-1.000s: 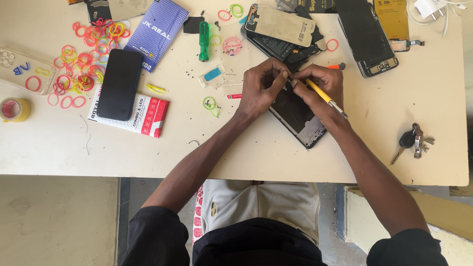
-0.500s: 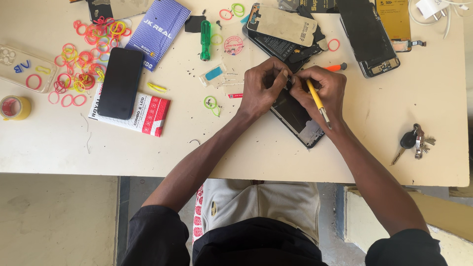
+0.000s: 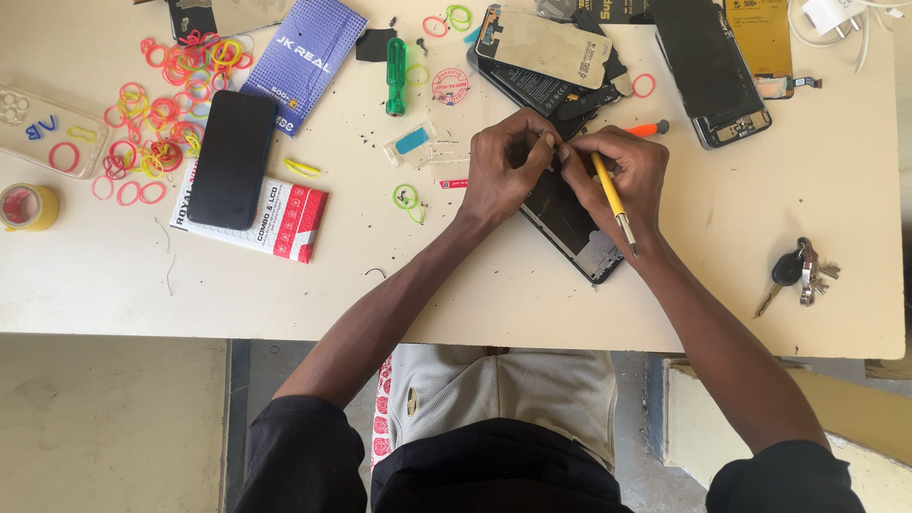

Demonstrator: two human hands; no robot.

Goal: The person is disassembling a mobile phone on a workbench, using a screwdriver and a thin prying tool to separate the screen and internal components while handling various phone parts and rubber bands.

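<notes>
Opened phone (image 3: 570, 214) lies face-down at table (image 3: 475, 285) centre, back already off, insides exposed. L hand (image 3: 508, 166) pinches at its top edge; what's between fingertips can't tell. R hand (image 3: 622, 176) clenched on yellow screwdriver (image 3: 613, 199), tip pointing away from work. Judged mid-teardown: spare parts (image 3: 541, 47) nearby, reassembly not begun.

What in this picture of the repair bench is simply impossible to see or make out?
- Head view: the spot on the opened phone under the fingertips, covered by the left hand and right hand.
- Tip of the yellow screwdriver: too small.
- Charger and cable: cut by the top edge.
- Tiny dark specks on the table: too small to identify.
</notes>
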